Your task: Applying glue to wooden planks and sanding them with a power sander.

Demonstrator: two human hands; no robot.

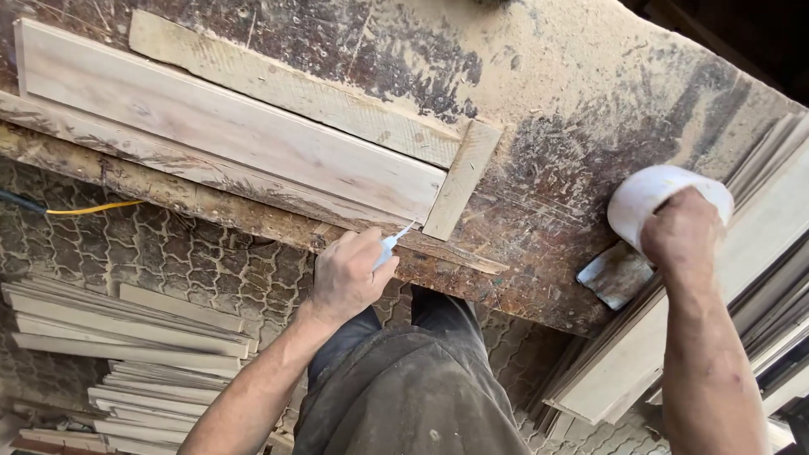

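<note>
the left hand (345, 278) is curled around a small white tube (389, 246) with a thin nozzle, fingers closed on its body, and the nozzle tip points toward one o'clock at the near edge of a wide pale plank (227, 126). the tube sits just right of the hand's knuckles, at the front edge of the workbench (581, 93), close to where the plank meets a short wooden crosspiece (461, 179).

the crosspiece lies tilted, butted against the right end of the wide plank, running from about one o'clock down to seven o'clock. a narrower plank (295, 88) lies just beyond the wide one, on its twelve o'clock side, touching it along its length and also ending at the crosspiece.

at three o'clock from the tube, well apart from it, the right hand (684, 232) is closed around a white plastic cup (653, 198), gripping it from the near side with fingers wrapped over its wall. just below the cup, at its seven o'clock, a putty knife blade (613, 274) lies flat on the bench.

the bench top is dusted with sawdust and dark stains. to its right, at four o'clock, long pale boards (758, 253) lean in a stack. at eight o'clock from the left hand, more boards (126, 337) are piled on the patterned paving (211, 270), with a yellow cable (88, 208) at nine o'clock.
</note>
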